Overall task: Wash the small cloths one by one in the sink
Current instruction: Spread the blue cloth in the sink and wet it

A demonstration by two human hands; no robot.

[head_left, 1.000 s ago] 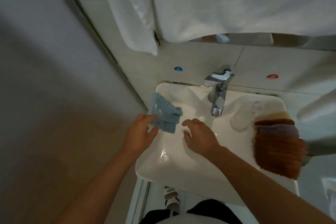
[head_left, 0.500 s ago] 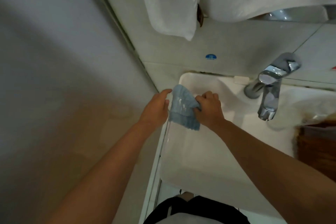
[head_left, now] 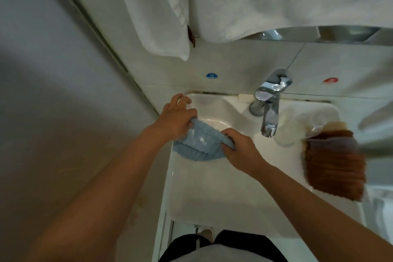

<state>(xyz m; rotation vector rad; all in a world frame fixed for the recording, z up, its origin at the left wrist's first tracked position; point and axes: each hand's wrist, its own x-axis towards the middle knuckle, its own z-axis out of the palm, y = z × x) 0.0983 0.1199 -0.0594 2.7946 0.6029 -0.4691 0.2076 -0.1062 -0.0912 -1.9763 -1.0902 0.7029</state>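
Observation:
A small light-blue cloth (head_left: 198, 144) with white specks hangs stretched between my two hands over the left side of the white sink (head_left: 212, 187). My left hand (head_left: 177, 118) pinches its upper left corner. Its right end is gripped by my right hand (head_left: 240, 149). The cloth sags in the middle and drapes over the sink's left rim. A brown cloth (head_left: 336, 170) with a greyish-purple cloth (head_left: 333, 141) on top lies on the sink's right rim.
A chrome faucet (head_left: 269, 108) stands at the back of the sink; no water is visible from it. White towels (head_left: 234, 0) hang above. A grey wall (head_left: 63, 91) is close on the left. A clear cup-like object (head_left: 290, 130) lies right of the faucet.
Both hands have pulled the blue cloth open between them and lowered it over the sink's left rim; a second ago only my left hand held it.

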